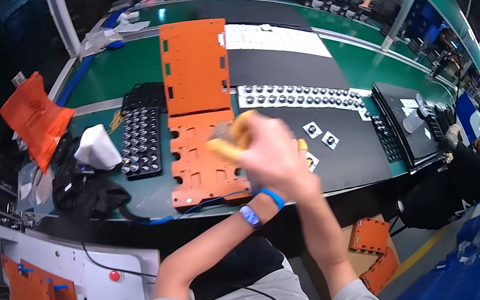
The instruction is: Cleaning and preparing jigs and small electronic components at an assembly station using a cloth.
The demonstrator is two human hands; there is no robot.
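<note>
Right hand (269, 151) blurred above orange fixture (202, 156) on table (148, 195), can't tell if pinching; left hand (302, 146) mostly hidden beneath, can't tell; crossed arms could snag, knocking loose white square pieces (329, 140) just to the right

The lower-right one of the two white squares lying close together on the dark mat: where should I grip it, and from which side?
I'd pinch the white square by two opposite edges, coming from above and the right. It lies flat on the dark mat; the neighbouring square sits close at upper left, leaving more room rightward.
</note>
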